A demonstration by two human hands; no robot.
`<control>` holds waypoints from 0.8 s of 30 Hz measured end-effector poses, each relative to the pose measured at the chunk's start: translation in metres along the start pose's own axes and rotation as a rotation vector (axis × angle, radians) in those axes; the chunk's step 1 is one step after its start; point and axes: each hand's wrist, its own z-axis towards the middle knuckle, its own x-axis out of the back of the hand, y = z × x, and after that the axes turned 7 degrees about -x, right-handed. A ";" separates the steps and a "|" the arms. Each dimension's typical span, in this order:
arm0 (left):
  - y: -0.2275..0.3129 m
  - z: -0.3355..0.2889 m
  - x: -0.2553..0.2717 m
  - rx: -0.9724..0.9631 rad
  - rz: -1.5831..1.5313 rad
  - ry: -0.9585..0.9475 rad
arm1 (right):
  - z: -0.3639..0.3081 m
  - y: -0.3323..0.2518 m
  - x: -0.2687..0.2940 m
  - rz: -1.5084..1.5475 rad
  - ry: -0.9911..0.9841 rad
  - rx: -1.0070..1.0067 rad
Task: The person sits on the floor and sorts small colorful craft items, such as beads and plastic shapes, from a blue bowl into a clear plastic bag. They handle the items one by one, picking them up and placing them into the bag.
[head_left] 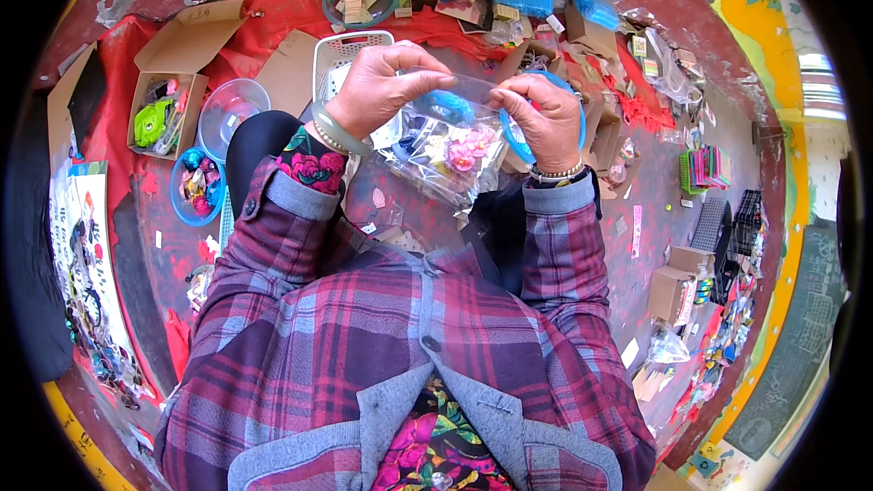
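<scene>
My left hand [384, 95] pinches the upper left edge of a clear plastic bag [426, 164] between thumb and fingers. On the bag's upper right edge, the thumb and fingers of my right hand [546, 120] are closed too. The film hangs down between the two hands, over my lap. A pink artificial flower [468, 149] shows through the crinkled plastic; glare hides whether it lies inside the bag or behind it. Something blue is visible beyond the film, just below the bag's top edge. A blue-rimmed container stands partly hidden behind my right hand.
A white basket [349, 44] stands beyond my left hand. To the left are a cardboard box [162, 145] with a green item, a clear basin [259, 95] and a blue basin [187, 215] of small wrapped things. A green basket [687, 173] and more boxes stand at right.
</scene>
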 end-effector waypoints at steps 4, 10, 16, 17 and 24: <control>0.002 -0.005 0.004 0.017 -0.161 0.061 | -0.008 -0.003 0.008 0.178 0.067 -0.090; -0.001 -0.010 0.025 0.078 -0.534 0.243 | -0.026 0.016 0.037 0.554 0.236 -0.253; -0.012 -0.015 0.002 0.199 -0.822 0.175 | -0.046 0.012 0.000 0.564 -0.157 -0.381; -0.013 -0.017 -0.001 0.213 -0.855 0.190 | -0.051 0.011 -0.007 0.589 -0.214 -0.390; -0.031 -0.038 -0.018 0.405 -0.957 0.318 | -0.077 0.027 -0.023 0.837 -0.119 -0.667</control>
